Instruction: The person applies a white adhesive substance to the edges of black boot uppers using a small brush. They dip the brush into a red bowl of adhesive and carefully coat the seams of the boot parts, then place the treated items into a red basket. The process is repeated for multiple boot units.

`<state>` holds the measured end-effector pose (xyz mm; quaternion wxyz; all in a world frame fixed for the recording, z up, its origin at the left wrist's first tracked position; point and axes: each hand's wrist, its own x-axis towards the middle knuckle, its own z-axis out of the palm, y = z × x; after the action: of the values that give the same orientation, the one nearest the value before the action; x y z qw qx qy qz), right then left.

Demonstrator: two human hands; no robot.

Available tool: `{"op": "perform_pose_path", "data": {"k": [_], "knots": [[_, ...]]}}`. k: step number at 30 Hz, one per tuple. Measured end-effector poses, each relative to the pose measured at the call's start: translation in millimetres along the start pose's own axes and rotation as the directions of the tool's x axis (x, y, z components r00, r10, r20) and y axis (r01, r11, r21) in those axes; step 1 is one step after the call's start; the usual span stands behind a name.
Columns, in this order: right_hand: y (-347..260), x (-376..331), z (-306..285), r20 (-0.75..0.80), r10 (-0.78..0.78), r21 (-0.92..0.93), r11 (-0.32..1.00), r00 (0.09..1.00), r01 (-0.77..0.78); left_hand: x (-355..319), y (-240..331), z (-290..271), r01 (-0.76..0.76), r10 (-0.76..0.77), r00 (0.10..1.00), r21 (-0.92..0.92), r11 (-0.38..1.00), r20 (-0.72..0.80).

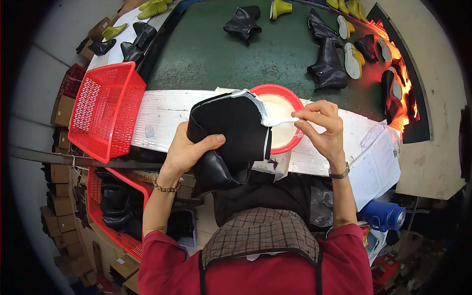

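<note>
My left hand (189, 150) grips a black boot upper (228, 123) over the white bench, its thumb lying on the fabric side. A band of wet white paste runs along the upper's far edge. Between the thumb and fingers of my right hand (322, 125) is a thin white brush (282, 121), its coated head touching the upper's right-hand rim. Just behind the brush stands a red bowl (276, 90) holding creamy white liquid (281, 108). The brush's bristles are hidden under the paste.
A green conveyor belt (196, 64) beyond the bench carries black boots (328, 66) and yellow-green shoe lasts (354, 61), with a glowing heater (408, 103) at right. Red baskets (107, 110) stand at left. Papers (376, 167) and a blue jug (378, 214) are at right.
</note>
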<state>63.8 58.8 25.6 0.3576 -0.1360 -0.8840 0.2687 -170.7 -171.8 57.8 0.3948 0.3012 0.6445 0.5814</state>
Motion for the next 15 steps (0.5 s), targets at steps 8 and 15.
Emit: {"op": "perform_pose_path", "data": {"k": [8, 15], "knots": [[1.8, 27.1, 12.6, -0.096, -0.028, 0.012, 1.000, 0.995, 0.029, 6.3, 8.2, -18.4, 0.021, -0.084, 0.947, 0.200, 0.980, 0.310], [12.4, 32.5, 5.1, -0.113, 0.076, -0.046, 0.996, 0.991, -0.081, 17.4, 9.4, -40.3, 0.007, -0.016, 0.998, 0.134, 0.991, 0.062]]}}
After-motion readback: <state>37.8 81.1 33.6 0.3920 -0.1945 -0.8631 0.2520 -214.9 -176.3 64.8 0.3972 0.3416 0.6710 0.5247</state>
